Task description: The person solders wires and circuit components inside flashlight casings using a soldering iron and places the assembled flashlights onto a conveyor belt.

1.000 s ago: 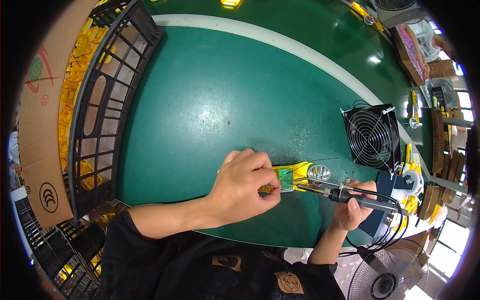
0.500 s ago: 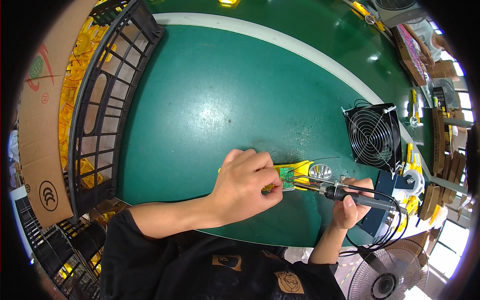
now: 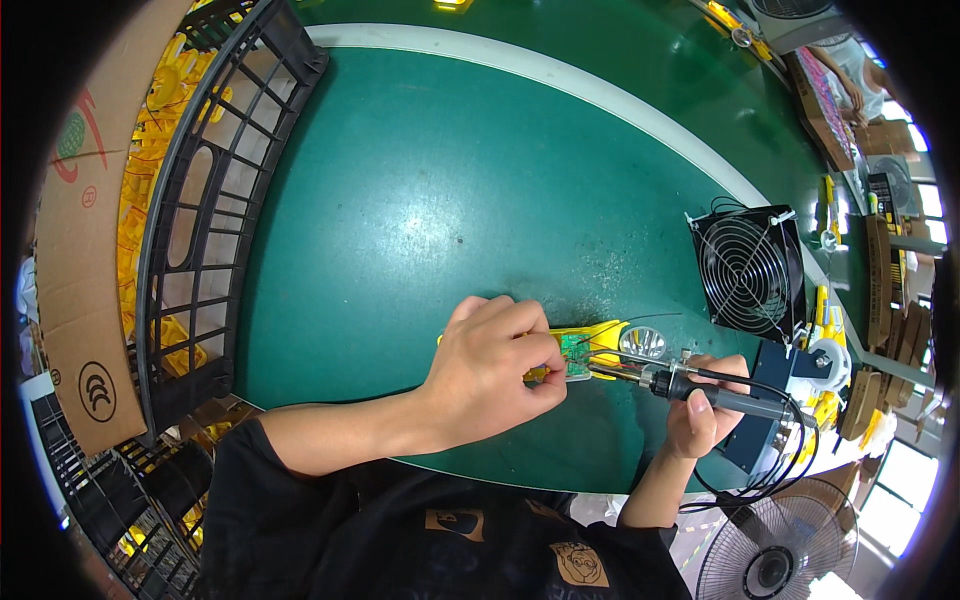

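Observation:
My right hand (image 3: 708,408) grips a soldering iron (image 3: 690,388) with a black handle, a thin metal tube alongside its tip and a cable. Its tip reaches a green circuit board (image 3: 575,350) inside a yellow plastic housing (image 3: 606,333), which looks like a flashlight body. Over the left part of that housing lies my left hand (image 3: 497,365), its thumb and fingers pinched together beside the board; what they pinch is hidden. A silvery round reflector (image 3: 642,343) sits at the housing's right end. One thin dark wire (image 3: 650,317) sticks out above it.
A black crate (image 3: 207,215) with yellow parts stands left, beside a cardboard box (image 3: 90,290). At the right are a black fan (image 3: 745,268), a dark blue box (image 3: 757,425) and yellow parts (image 3: 822,410). A larger fan (image 3: 770,560) stands below the green table (image 3: 400,150).
Almost nothing differs. The housing and both hands have shifted very slightly to the right, with the soldering iron tip still at the board.

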The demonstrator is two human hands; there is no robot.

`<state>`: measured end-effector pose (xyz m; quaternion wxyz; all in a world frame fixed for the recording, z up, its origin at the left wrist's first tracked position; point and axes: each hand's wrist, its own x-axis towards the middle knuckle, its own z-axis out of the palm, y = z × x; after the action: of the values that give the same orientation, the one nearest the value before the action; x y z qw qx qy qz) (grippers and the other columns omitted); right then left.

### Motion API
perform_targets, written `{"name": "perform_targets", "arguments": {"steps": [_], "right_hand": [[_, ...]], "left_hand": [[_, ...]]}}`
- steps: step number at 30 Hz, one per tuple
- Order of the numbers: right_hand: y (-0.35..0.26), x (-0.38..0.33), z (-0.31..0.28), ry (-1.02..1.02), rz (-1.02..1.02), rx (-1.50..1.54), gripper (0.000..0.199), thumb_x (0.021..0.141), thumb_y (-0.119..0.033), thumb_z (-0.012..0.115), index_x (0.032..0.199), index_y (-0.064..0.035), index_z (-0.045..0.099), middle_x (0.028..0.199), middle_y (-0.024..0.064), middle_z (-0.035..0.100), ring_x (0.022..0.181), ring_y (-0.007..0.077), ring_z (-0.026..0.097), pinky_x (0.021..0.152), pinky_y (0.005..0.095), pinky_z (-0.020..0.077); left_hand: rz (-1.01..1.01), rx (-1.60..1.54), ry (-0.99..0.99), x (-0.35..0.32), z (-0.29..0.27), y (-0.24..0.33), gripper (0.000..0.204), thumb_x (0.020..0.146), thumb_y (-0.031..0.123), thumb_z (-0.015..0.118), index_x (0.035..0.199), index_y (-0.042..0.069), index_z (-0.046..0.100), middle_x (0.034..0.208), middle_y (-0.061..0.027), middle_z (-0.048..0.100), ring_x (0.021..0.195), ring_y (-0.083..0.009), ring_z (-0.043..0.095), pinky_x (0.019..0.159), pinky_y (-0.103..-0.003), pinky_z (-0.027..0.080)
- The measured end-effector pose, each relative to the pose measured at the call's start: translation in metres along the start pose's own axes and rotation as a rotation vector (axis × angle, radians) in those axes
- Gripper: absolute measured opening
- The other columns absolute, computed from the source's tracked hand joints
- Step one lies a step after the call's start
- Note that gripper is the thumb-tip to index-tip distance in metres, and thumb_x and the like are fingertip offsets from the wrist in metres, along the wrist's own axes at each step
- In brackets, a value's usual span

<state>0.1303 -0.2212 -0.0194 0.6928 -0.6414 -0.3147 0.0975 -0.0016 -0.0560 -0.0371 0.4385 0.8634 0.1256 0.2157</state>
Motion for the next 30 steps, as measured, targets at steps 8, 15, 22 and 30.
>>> {"name": "perform_targets", "arguments": {"steps": [8, 15, 22, 30], "right_hand": [[-0.001, 0.0, 0.001, 0.009, -0.004, -0.033, 0.024, 0.065, -0.016, 0.056, 0.072, 0.0022, 0.042, 0.066, 0.006, 0.038, 0.05, 0.0113, 0.037, 0.042, 0.0223, 0.0302], [0.001, 0.006, -0.01, 0.133, -0.109, 0.117, 0.029, 0.065, -0.018, 0.062, 0.076, 0.0026, 0.044, 0.061, 0.0059, 0.042, 0.048, 0.0122, 0.041, 0.043, 0.0216, 0.0348], [-0.001, 0.012, -0.017, 0.195, -0.087, 0.365, 0.023, 0.069, -0.013, 0.055, 0.078, 0.0019, 0.039, 0.063, 0.0089, 0.044, 0.044, 0.01, 0.039, 0.038, 0.0169, 0.0312], [0.002, 0.016, -0.014, 0.162, -0.1, 0.342, 0.02, 0.07, -0.013, 0.052, 0.079, 0.0016, 0.041, 0.057, 0.0062, 0.042, 0.041, 0.0068, 0.035, 0.042, 0.0154, 0.0303]], "left_hand": [[-0.008, -0.003, -0.008, 0.001, -0.001, 0.0, 0.014, 0.053, 0.007, 0.067, 0.055, 0.01, 0.054, 0.061, 0.0028, 0.043, 0.056, -0.0132, 0.043, 0.058, -0.028, 0.032], [-0.017, -0.002, -0.027, 0.001, -0.002, 0.002, 0.013, 0.054, 0.007, 0.067, 0.056, 0.01, 0.054, 0.062, 0.0027, 0.043, 0.057, -0.0133, 0.044, 0.058, -0.028, 0.032], [-0.044, 0.011, -0.042, 0.0, -0.001, 0.003, 0.014, 0.056, 0.008, 0.065, 0.054, 0.009, 0.051, 0.063, 0.0015, 0.043, 0.06, -0.015, 0.045, 0.059, -0.03, 0.034], [0.057, -0.001, 0.004, -0.002, -0.005, 0.0, 0.009, 0.057, 0.008, 0.064, 0.06, 0.01, 0.056, 0.062, 0.0008, 0.046, 0.058, -0.0167, 0.046, 0.056, -0.029, 0.037]]}}
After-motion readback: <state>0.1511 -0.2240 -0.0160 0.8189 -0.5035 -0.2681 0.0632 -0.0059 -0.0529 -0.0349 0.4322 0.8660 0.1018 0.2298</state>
